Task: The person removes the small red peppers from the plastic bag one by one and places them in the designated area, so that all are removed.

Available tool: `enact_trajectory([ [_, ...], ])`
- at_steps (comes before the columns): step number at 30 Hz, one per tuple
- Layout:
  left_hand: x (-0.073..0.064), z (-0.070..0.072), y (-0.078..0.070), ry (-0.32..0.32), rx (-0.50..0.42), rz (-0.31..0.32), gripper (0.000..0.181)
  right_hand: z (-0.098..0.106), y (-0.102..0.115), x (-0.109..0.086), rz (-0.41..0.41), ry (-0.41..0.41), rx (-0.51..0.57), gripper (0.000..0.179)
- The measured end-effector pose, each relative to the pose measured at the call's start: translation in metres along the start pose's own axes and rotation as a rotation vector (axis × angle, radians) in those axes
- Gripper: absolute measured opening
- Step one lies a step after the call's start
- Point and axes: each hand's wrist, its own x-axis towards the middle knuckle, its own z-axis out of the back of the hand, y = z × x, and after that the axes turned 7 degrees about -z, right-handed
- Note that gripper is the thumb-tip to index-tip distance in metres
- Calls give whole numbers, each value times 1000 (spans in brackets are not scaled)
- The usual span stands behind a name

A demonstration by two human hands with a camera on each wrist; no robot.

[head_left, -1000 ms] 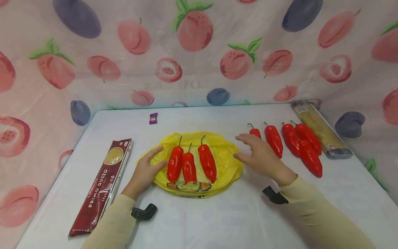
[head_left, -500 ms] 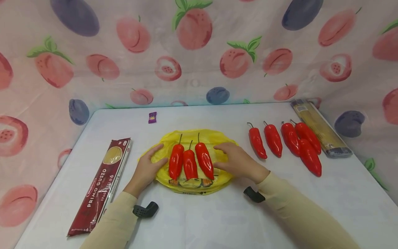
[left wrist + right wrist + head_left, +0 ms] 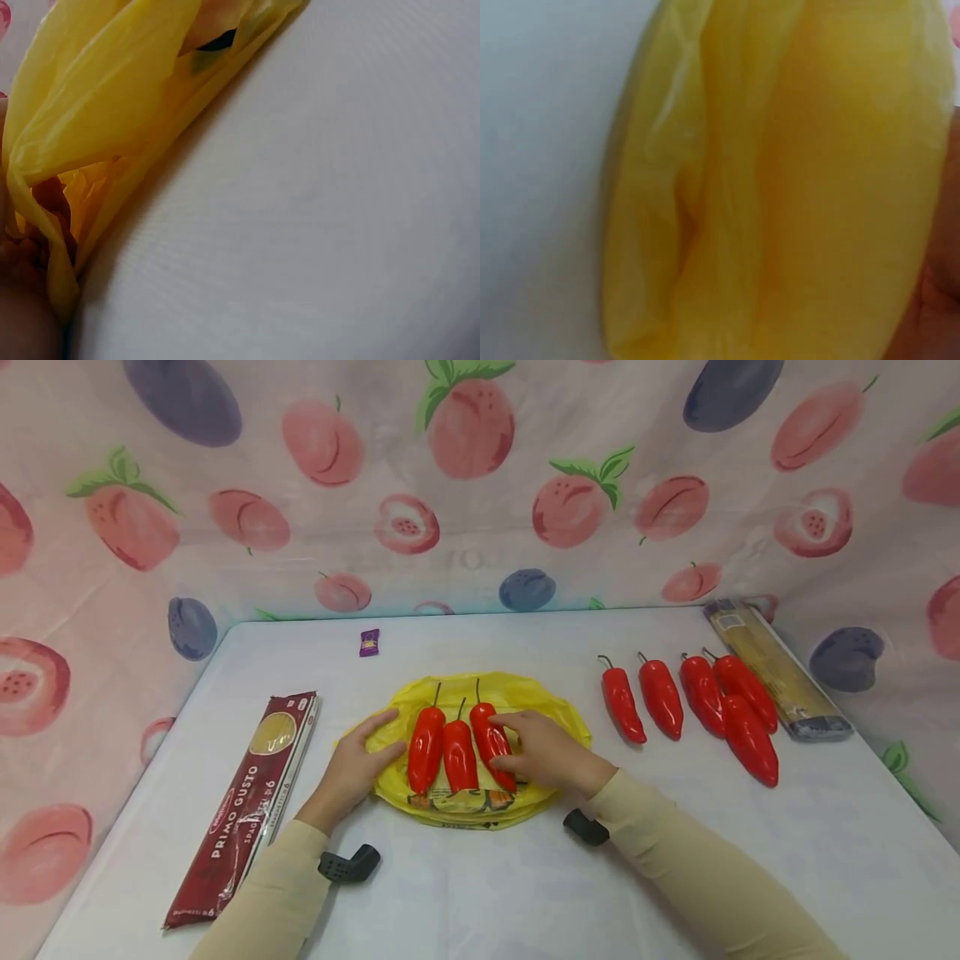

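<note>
Three red peppers lie side by side on a crumpled yellow plastic bag in the head view: the left pepper, the middle one and the right one. My right hand reaches over the bag from the right. Its forefinger and thumb, spread apart, overlap the right pepper. At the bag's left edge my left hand rests with thumb and fingers parted, nearest the left pepper. Yellow plastic folds hide most of that hand in the left wrist view. The bag also fills much of the right wrist view.
Several more red peppers lie on the white table at right, beside a clear pack of spaghetti. A dark red spaghetti packet lies at left, close to the left sleeve. A small purple wrapped sweet sits at the back.
My right hand has moved left from beside the loose peppers to the right pepper on the bag. That pepper now lies slightly closer to the middle one. The left hand has hardly moved.
</note>
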Motion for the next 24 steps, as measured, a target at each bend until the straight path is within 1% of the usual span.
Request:
enact_trajectory([
  [5, -1, -1, -1, 6, 6, 1, 59, -1, 3, 1, -11, 33, 10, 72],
  [10, -1, -1, 0, 16, 5, 7, 59, 2, 4, 1, 16, 83, -20, 68],
  [14, -1, -2, 0, 21, -2, 3, 59, 4, 4, 0, -19, 111, 1, 65],
  [17, -1, -2, 1, 18, 2, 5, 60, 5, 4, -1, -47, 113, 23, 65],
  [24, -1, -1, 1, 13, -4, 1, 59, 5, 5, -1, -68, 88, 22, 65],
])
